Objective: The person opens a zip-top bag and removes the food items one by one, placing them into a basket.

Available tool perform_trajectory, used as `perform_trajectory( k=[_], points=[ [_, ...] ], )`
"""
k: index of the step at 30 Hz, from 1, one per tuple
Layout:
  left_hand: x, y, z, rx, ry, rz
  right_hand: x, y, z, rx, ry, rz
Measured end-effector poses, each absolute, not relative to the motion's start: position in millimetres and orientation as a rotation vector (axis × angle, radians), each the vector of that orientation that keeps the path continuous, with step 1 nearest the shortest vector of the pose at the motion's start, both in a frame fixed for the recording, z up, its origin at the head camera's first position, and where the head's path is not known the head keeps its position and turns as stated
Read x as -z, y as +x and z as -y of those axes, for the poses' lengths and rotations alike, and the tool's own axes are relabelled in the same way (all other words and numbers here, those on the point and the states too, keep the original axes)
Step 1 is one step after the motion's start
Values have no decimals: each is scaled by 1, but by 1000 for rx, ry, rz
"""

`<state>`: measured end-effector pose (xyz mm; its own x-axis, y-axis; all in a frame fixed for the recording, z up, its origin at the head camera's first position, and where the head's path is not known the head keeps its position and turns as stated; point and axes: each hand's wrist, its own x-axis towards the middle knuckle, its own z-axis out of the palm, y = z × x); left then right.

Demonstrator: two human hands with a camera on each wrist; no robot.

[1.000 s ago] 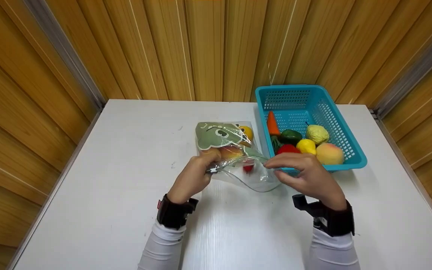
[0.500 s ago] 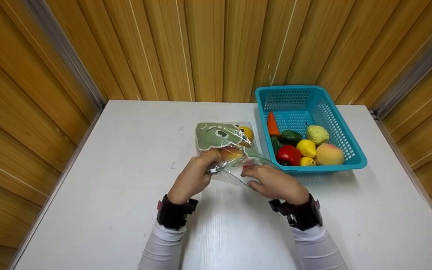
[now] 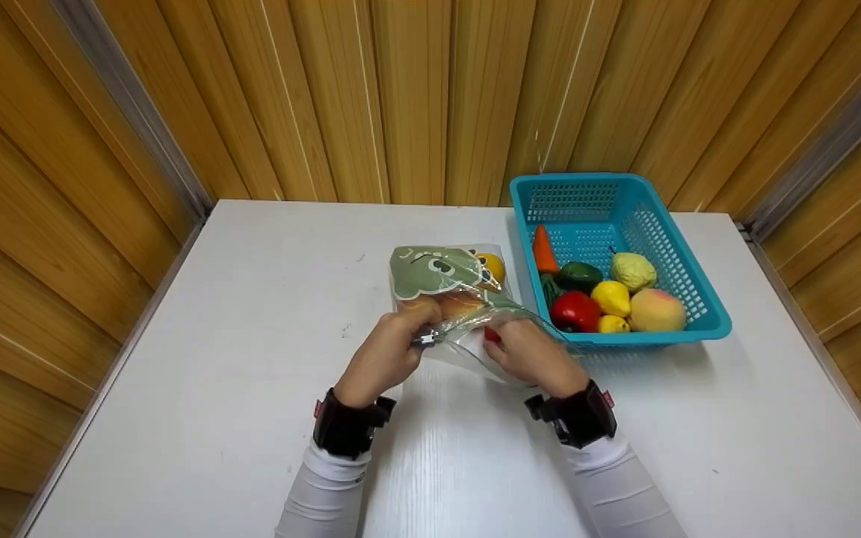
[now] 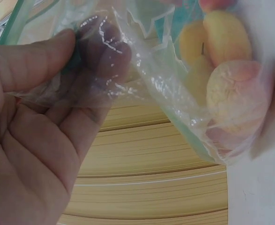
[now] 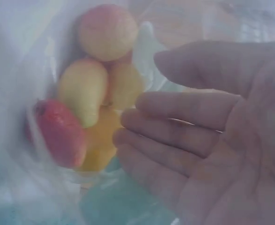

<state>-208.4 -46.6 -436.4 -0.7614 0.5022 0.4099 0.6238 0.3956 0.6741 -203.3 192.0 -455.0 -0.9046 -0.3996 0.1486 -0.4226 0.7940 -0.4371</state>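
My left hand (image 3: 382,357) pinches the rim of a clear zip bag (image 3: 438,269) with a green cartoon print and a zip slider. In the left wrist view, thumb and fingers lie on either side of the film. My right hand (image 3: 539,355) reaches into the bag's mouth. Its fingers (image 5: 184,108) are straight and hold nothing in the right wrist view. Close to its fingertips lie toy fruits: a red one (image 5: 62,136), a pear-shaped yellow one (image 5: 83,89), an orange-yellow one (image 5: 100,140) and a peach-like one (image 5: 108,33). The film partly blurs them.
A turquoise basket (image 3: 707,299) stands right of the bag. In it are a carrot (image 3: 543,249), a red tomato-like toy (image 3: 575,310), a green pepper-like toy (image 3: 580,275), a peach (image 3: 657,308) and several others. Wood-look panels (image 3: 415,97) border the white table (image 3: 288,299).
My right hand has moved left from beside the basket into the bag's mouth, uncovering the red toy in the basket. The left hand has kept its hold in place.
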Motion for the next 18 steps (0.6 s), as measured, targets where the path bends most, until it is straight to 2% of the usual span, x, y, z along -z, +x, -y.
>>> perform_trajectory(
  k=[8,18],
  points=[
    [438,-210,46,1299,-1025,2506,465,-205,-193,-735,537,3053],
    [437,-208,45,1289,-1021,2528,477,-209,-194,-722,496,3052]
  ],
)
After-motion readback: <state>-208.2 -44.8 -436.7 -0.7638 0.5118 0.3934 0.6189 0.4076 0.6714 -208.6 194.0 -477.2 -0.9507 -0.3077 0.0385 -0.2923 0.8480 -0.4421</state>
